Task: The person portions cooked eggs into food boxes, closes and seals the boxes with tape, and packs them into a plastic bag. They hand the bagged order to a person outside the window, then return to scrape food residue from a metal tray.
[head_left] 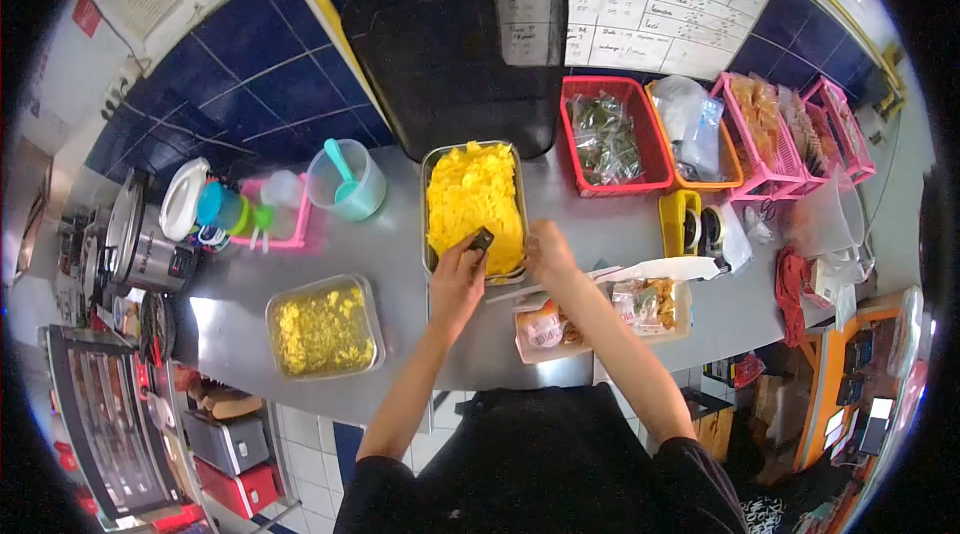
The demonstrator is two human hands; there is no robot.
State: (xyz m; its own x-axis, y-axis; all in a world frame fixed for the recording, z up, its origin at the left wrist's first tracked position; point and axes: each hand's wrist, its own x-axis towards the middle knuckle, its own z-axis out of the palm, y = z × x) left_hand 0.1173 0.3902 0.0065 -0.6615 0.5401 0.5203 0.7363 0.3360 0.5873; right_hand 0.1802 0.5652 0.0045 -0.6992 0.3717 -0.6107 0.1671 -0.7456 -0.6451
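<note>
Gripping a small, dark, block-shaped object (483, 238), a person's left hand (458, 276) works over a soft, lumpy, bright-yellow food mass (470, 189) heaped in a deep rectangular metal tray (424, 224). The right hand (546, 252) curls by the tray's right edge; whether it holds anything cannot be told. The tray looks filled almost to its rim, while a shallow, translucent rectangular container (375, 324) at left has scattered yellow clumps left in it. Beneath both lies a smooth grey metal counter (230, 304).
</note>
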